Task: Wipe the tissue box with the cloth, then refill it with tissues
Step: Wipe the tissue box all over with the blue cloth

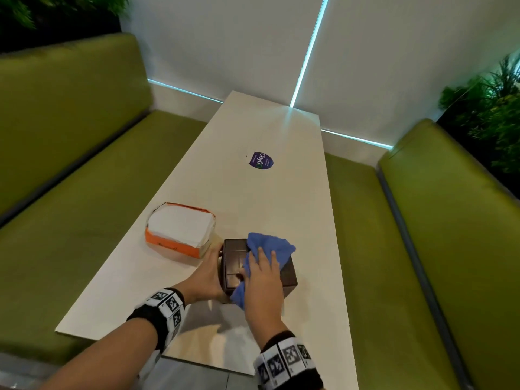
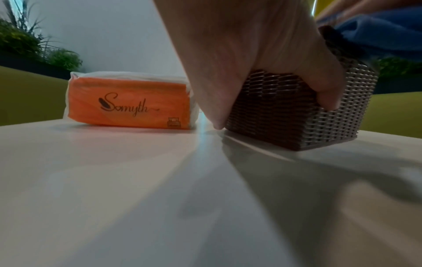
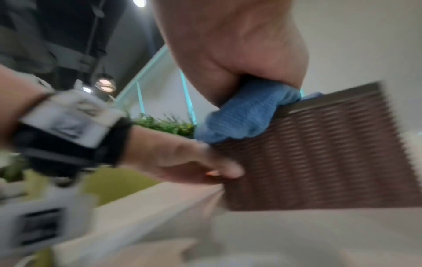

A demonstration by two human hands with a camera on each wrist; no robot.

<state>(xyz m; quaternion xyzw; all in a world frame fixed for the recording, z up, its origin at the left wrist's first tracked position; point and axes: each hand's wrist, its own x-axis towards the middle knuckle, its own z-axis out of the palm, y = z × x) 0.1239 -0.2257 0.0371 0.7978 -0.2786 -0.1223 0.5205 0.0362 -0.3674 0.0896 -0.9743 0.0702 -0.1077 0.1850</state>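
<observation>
I see the left hand (image 1: 206, 273) gripping the tissue box (image 1: 287, 273) (brown, woven) — right hand (image 1: 263, 274), fingers flat, pressing the cloth (image 1: 271, 244) on top.

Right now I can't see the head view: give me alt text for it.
A right hand presses a blue cloth on top of a dark woven tissue box while the left hand steadies its side. An orange tissue pack lies beside it on a white table between green benches.

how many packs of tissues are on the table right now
1: the orange tissue pack lies on the white table, just left of the brown tissue box. No others show.
</observation>
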